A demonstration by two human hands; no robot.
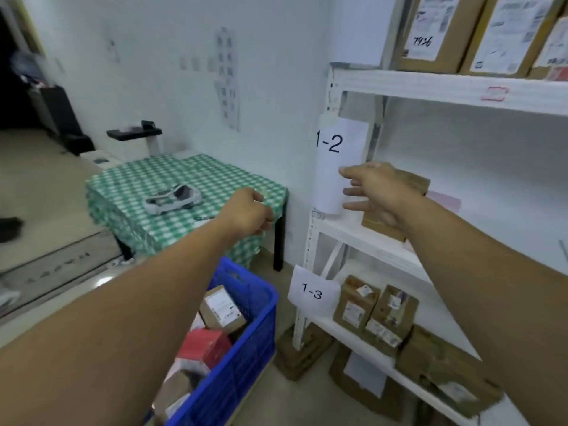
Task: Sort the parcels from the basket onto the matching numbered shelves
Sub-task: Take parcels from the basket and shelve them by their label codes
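Note:
A brown cardboard parcel [408, 186] stands on the white shelf [353, 235] marked by the 1-2 label [330, 142]. My right hand [378, 192] hovers in front of that parcel with fingers spread and straight, holding nothing. My left hand [249, 213] hangs in the air over the corner of the checked table, fingers loosely curled and empty. The blue basket [246, 342] on the floor below holds several parcels, among them a brown box [221, 309] and a red one [206, 348]. The shelf under the 1-3 label [312, 292] carries several brown parcels [375, 312].
A table with a green checked cloth [172, 192] stands left of the rack, with a handheld scanner [172, 198] lying on it. The top shelf holds large cardboard boxes [439, 32]. More boxes [301, 352] sit on the floor under the rack.

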